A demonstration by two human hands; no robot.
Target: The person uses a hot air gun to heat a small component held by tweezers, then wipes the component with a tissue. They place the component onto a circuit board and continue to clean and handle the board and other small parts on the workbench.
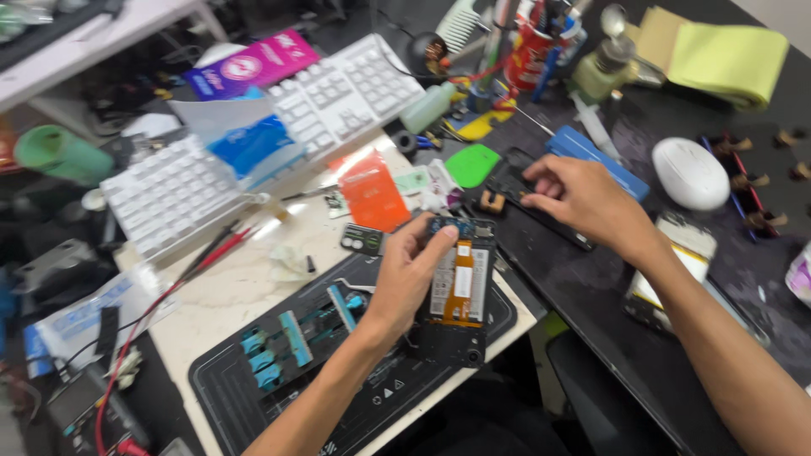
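Note:
My left hand grips an opened phone with its back off, showing an orange flex cable and circuit board, held over a black repair mat. My thumb rests near the phone's top edge. My right hand reaches to the right and its fingertips touch a small brown part beside a black phone frame on the dark desk. Whether it grips anything I cannot tell.
Two white keyboards lie at the back left, with a blue packet on them. An orange film, a green pick, a blue case, a white mouse, a red tool cup and red-black probe wires surround the work.

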